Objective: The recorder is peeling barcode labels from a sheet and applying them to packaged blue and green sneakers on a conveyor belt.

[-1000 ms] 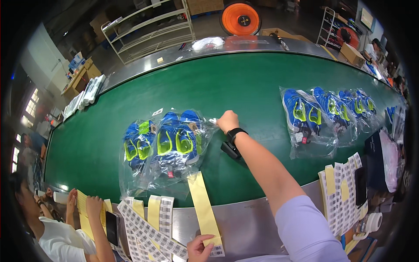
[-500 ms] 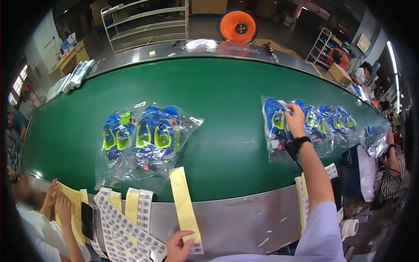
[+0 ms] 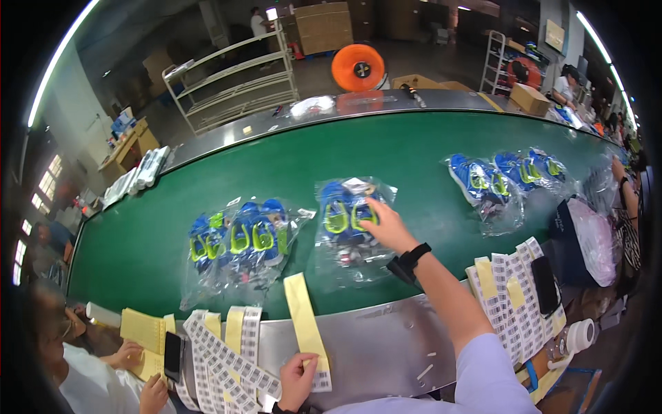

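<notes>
Bagged shoes: a clear plastic bag holding a pair of blue shoes with lime-green trim [image 3: 348, 231] lay flat on the green conveyor belt [image 3: 289, 162], near its front edge and roughly at the middle of the view.
Right hand: the right hand [image 3: 387, 226] rested on the right part of that bag, palm down, with the fingers [image 3: 373, 208] spread and lying flat over the plastic; they pressed on it rather than closing round it.
Bag against fingers: most of the bag stretched to the left of and below the fingertips, which reached over the toe end of the shoes.
Wrist: a black watch band [image 3: 412, 257] sat on the right wrist, just off the bag's right edge.
Left hand: the left hand [image 3: 301, 378] was at the lower edge, fingers pinched on the bottom end of a long pale-yellow label strip [image 3: 304, 319].
Strip: it ran up across the grey metal ledge [image 3: 386, 345] towards the belt's edge.
Neighbouring bags: a second clear bag of blue and green shoes [image 3: 241, 245] lay just to the left, apart from the first; a further bagged pair [image 3: 493, 183] lay well to the right.
Label sheets: white barcode sticker sheets [image 3: 231, 359] lay left of the strip, and more [image 3: 507, 293] on the right.
Other person: another person's hands [image 3: 141, 372] were at the lower left by yellow sheets [image 3: 141, 331].
</notes>
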The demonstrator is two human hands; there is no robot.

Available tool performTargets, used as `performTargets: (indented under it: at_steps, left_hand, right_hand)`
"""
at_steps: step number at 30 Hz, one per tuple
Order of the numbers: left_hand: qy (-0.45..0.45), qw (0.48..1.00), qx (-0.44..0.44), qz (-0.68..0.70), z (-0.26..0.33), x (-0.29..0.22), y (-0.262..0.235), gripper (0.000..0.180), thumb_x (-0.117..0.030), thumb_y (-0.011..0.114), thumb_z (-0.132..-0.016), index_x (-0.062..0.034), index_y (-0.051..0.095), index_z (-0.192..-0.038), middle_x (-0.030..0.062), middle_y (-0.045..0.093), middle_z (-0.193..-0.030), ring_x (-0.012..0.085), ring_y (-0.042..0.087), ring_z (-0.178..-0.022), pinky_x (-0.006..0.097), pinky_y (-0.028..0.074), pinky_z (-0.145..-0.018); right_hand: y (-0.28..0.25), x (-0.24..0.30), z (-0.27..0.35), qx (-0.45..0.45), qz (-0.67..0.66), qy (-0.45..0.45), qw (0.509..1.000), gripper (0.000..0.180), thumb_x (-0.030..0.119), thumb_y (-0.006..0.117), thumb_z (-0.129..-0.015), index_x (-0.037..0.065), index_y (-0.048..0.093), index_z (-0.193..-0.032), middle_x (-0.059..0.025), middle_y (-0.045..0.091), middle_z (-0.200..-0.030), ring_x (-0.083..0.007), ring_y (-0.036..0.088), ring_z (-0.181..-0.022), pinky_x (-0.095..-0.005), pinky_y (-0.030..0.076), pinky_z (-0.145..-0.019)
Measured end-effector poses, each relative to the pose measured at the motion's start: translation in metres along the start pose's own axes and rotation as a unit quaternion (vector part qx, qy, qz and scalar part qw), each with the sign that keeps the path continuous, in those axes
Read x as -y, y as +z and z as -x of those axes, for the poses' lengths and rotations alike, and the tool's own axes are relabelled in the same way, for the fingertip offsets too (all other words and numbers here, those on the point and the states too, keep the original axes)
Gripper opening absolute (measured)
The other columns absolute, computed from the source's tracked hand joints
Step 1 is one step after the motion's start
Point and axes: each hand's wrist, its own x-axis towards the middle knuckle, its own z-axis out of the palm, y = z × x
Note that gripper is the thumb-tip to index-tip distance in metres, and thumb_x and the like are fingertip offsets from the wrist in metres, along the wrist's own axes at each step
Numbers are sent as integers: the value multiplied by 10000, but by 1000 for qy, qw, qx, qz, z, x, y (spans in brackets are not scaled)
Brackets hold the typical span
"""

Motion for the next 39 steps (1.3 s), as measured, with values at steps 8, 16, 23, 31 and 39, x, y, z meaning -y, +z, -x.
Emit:
performTargets:
  at_steps: [8,16,23,31,39]
  left_hand:
    - [5,964,-121,238,2,-60,4,196,-68,597,-939,-5,634,-1121,-11,633,-859,21,538,-726,177,416,-632]
    - [24,996,36,77,21,-58,9,272,-3,615,-911,29,617,-1181,28,680,-923,25,582,-756,166,419,-622]
    - [67,997,16,17,27,-66,15,258,32,616,-905,22,640,-1161,49,692,-936,34,609,-745,183,491,-662]
    - [113,992,33,-49,28,-70,8,272,61,622,-879,17,644,-1146,67,689,-924,32,602,-732,184,481,-623]
    - [-45,996,74,36,10,-55,3,512,68,607,-885,19,436,-1365,126,642,-1125,99,639,-927,201,510,-742]
  right_hand:
    - [14,182,168,382,-226,8,896,162,152,691,-871,-7,669,-849,-86,635,-715,-166,596,-627,-294,471,-588]
    - [1,180,223,282,-285,210,892,113,71,693,-864,-27,670,-813,-33,619,-658,-76,544,-600,-252,448,-553]
    - [-4,183,209,120,-288,136,940,98,6,711,-817,-3,694,-914,-59,644,-822,-119,592,-702,-255,471,-637]
    - [-5,184,205,165,-178,-34,970,106,-26,712,-774,12,699,-872,-85,611,-824,-179,593,-671,-288,468,-608]
    - [-12,188,190,93,-127,-125,980,90,-44,708,-749,12,681,-813,-82,565,-741,-179,533,-606,-296,410,-536]
